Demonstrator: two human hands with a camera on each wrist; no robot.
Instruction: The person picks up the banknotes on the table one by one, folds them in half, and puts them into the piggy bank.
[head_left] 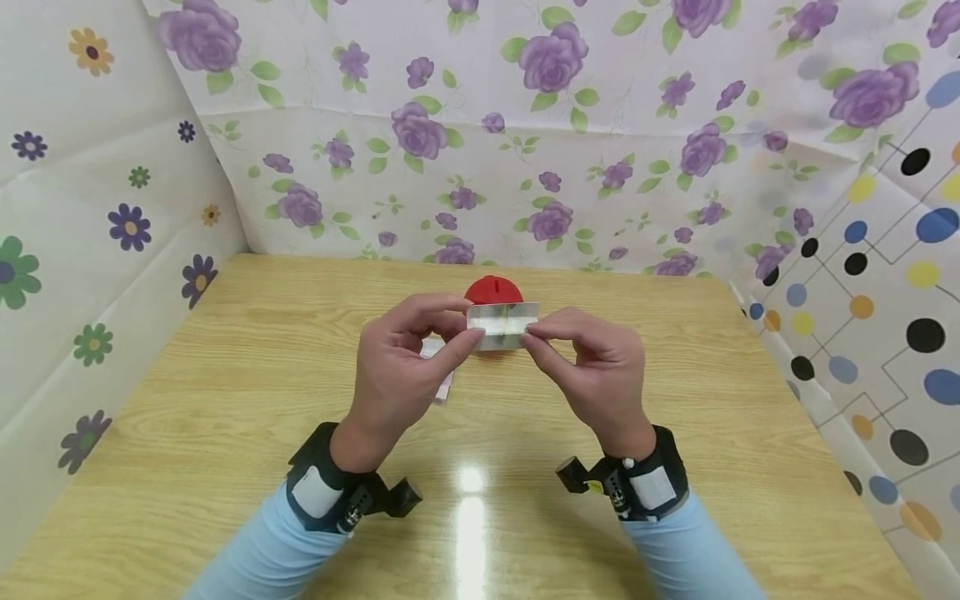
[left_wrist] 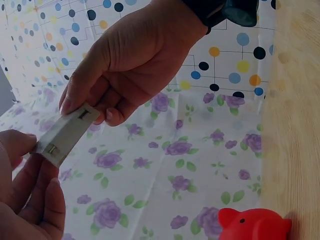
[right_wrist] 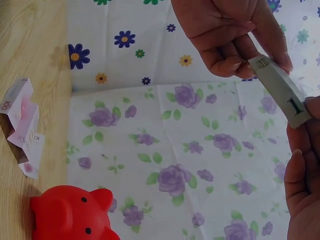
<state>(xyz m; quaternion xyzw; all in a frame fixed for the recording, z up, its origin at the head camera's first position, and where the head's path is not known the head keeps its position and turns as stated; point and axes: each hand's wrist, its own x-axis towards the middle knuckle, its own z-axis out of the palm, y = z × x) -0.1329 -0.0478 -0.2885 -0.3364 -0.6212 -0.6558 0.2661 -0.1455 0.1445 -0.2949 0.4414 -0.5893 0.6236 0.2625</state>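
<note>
Both hands hold a folded banknote point(head_left: 502, 327) in front of me, over the middle of the table. My left hand point(head_left: 399, 362) pinches its left end between thumb and fingers, and my right hand point(head_left: 594, 367) pinches the right end the same way. Creases run lengthwise along the greyish note, and a "1" is printed on it in the right wrist view point(right_wrist: 282, 92). Just behind the note stands a red piggy bank point(head_left: 493, 288) with a dark slot on top, its lower part mostly covered in the head view.
Folded pinkish paper notes point(right_wrist: 25, 127) marked 100 lie on the wooden table point(head_left: 247, 400), partly behind my left hand in the head view. Floral sheeting point(head_left: 480, 167) hangs along the back, with patterned sheets at both sides. Each wrist wears a strapped camera.
</note>
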